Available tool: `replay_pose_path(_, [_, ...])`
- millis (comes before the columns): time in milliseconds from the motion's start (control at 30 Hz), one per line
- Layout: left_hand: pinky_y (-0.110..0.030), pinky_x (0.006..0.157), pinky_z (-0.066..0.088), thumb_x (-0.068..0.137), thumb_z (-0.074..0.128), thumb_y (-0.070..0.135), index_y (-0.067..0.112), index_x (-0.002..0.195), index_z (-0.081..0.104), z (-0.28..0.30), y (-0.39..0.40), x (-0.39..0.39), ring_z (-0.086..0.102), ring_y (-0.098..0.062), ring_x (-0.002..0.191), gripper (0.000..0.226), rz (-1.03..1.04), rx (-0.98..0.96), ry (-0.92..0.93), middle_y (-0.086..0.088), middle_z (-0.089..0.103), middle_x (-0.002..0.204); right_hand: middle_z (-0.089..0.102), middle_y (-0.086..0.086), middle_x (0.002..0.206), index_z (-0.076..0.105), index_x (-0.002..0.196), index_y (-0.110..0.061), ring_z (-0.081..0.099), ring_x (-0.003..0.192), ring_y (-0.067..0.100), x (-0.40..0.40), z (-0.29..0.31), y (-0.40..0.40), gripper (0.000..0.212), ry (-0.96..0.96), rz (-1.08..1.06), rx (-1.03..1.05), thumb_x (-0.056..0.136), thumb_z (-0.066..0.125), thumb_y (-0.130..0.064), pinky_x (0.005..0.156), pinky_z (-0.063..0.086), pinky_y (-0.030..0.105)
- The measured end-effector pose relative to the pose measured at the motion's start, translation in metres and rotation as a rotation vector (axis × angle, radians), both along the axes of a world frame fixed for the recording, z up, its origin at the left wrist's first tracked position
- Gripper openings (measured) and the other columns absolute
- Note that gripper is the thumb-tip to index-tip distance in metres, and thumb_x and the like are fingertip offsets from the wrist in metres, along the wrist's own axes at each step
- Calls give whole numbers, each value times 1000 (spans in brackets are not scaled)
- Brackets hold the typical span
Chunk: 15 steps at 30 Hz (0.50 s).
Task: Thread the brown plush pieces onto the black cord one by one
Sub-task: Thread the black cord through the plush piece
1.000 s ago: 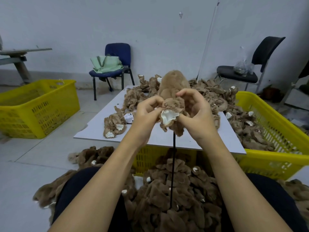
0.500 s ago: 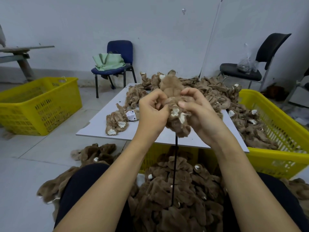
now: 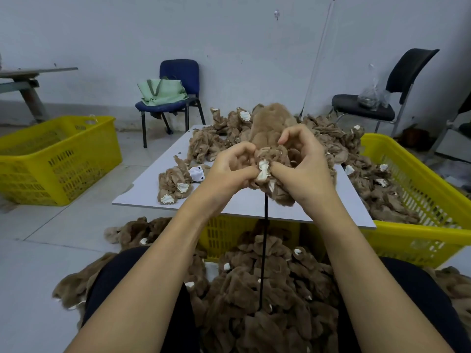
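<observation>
- Because the black cord [image 3: 265, 225] has to pass through each piece, I hold the brown plush piece [image 3: 274, 171] up at chest height over the white board [image 3: 158, 189], where the cord can hang straight down from it to the pile in my lap.
- That threaded pile [image 3: 267, 296] sits between my knees so finished pieces can slide down the cord and gather there by their own weight, I think.
- Loose pieces wait in a heap [image 3: 229, 133] at the far end of the board, near enough to reach, and more fill the yellow basket [image 3: 433, 189] on my right.
- My left hand [image 3: 229, 171] has its fingers curled inward, thumb and fingertips pinching the white patch of the piece from the left.
- My right hand [image 3: 303, 169] is curled round the plush from the right, its thumb pressing in beside the same white patch, its index arched over the top.
- Both forearms run up from my lap and converge, wrists slightly bent inward.
- Whether the cord's tip is already through the fabric I cannot tell; the plush hides it.
</observation>
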<state>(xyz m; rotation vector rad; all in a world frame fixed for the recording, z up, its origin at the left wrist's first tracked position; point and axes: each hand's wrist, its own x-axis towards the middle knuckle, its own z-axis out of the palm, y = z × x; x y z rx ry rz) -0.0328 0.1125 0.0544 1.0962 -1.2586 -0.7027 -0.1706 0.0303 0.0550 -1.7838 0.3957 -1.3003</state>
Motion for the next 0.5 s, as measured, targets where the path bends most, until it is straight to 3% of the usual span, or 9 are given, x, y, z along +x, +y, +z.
replay_pose_path(100, [-28, 59, 50, 89, 56, -16, 4, 96, 57, -2, -2, 1, 52, -27, 71, 21, 45, -36, -140, -16, 50, 89, 46, -1, 76, 43, 85, -17, 44, 64, 9, 2, -2, 3, 36, -34, -78, -47, 73, 68, 6, 54, 38, 20])
replay_pose_path(267, [-24, 60, 52, 94, 55, -13, -4, 105, 58, -2, -10, -8, 57, -17, 73, 15, 39, 0, -191, -17, 54, 91, 39, -1, 72, 40, 81, -9, 37, 63, 11, 4, -8, 4, 29, -77, -233, -75, 71, 59, 10, 55, 33, 29])
replay_pose_path(367, [-27, 60, 51, 95, 53, -13, 0, 102, 59, -3, -14, -14, 53, -23, 77, 16, 51, 9, -211, -17, 52, 87, 43, 3, 75, 43, 82, -9, 39, 66, 12, 3, -10, -1, 29, -85, -219, -51, 72, 60, 12, 57, 35, 28])
replay_pose_path(500, [-29, 65, 52, 96, 59, -5, 4, 101, 63, 1, -13, -7, 56, -18, 76, 11, 69, 33, -253, -17, 57, 89, 54, 4, 86, 52, 88, -9, 52, 75, 11, -1, -13, -7, 27, -75, -149, 68, 76, 63, 12, 62, 44, 27])
